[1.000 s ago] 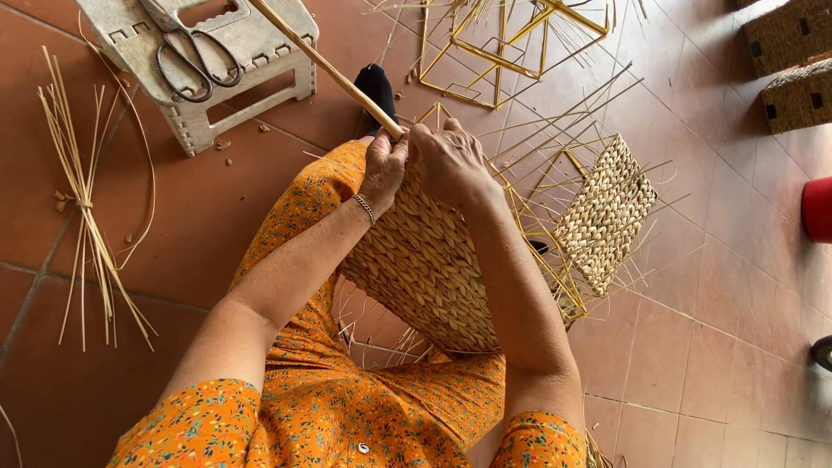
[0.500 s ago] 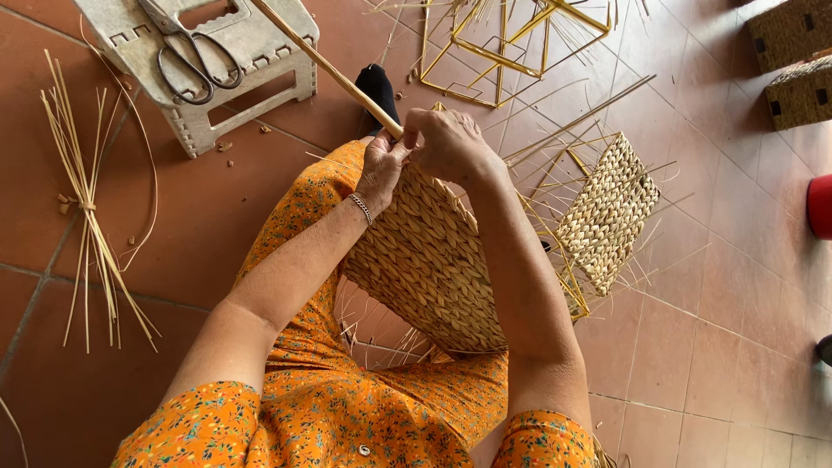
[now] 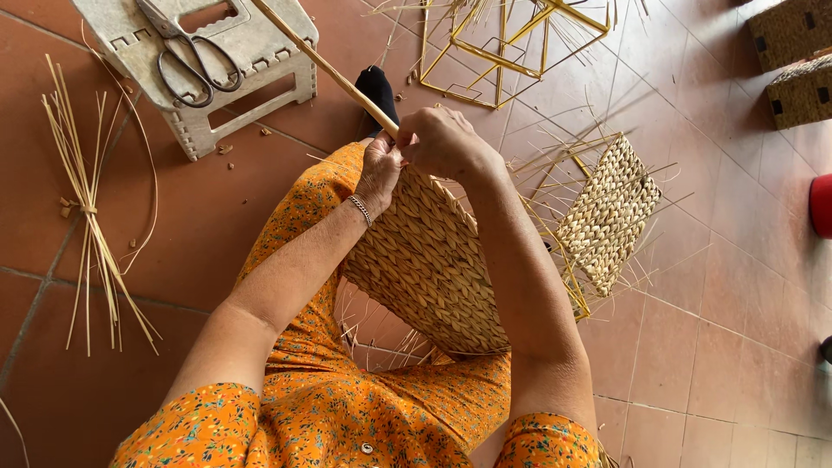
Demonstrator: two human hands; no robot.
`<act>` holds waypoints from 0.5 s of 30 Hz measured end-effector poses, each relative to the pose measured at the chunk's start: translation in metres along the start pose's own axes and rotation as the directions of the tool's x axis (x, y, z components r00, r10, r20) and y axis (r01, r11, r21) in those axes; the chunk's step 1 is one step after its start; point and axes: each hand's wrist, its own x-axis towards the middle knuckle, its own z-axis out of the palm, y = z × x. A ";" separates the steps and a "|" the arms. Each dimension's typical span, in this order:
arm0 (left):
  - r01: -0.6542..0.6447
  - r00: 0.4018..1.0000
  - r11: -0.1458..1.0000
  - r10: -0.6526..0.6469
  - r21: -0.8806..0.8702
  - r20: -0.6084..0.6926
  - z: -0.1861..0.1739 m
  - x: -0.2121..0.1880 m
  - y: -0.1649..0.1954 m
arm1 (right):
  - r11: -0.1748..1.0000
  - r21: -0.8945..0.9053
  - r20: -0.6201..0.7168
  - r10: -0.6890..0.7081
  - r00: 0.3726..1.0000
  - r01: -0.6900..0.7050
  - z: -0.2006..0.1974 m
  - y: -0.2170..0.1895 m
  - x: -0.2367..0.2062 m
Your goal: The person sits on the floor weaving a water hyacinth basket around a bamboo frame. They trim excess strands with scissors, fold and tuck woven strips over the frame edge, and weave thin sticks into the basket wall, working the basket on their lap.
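A half-woven straw basket (image 3: 433,269) rests on my lap, its woven side facing up. Both hands meet at its far top edge. My left hand (image 3: 379,173), with a bracelet on the wrist, pinches a long pale reed strand (image 3: 325,68) that runs up and left over the stool. My right hand (image 3: 444,143) grips the basket's rim right beside it, fingers curled over the edge. Loose straw ends stick out below the basket near my knees.
A grey plastic step stool (image 3: 221,65) with scissors (image 3: 192,54) on top stands at the upper left. A tied bundle of reeds (image 3: 87,208) lies on the left tiles. A yellow wire frame (image 3: 507,48) and another woven piece (image 3: 607,212) lie to the right.
Both hands have stayed at the basket's top edge, with the right hand shifting slightly left over the rim. The reed strand stays pulled taut toward the stool.
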 end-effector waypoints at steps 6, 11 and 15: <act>-0.031 0.999 0.999 0.031 -0.035 0.019 0.004 0.001 -0.001 | 0.897 -0.438 0.023 0.078 0.997 -0.060 0.000 -0.010 0.008; -0.016 0.999 0.995 0.019 -0.099 0.027 -0.002 -0.002 -0.007 | 0.844 -0.537 -0.018 -0.023 1.000 0.009 -0.011 -0.040 -0.005; -0.035 0.989 0.984 0.059 -0.172 0.136 -0.007 -0.008 -0.013 | 0.832 -0.547 -0.248 -0.271 0.930 0.097 0.018 -0.053 -0.070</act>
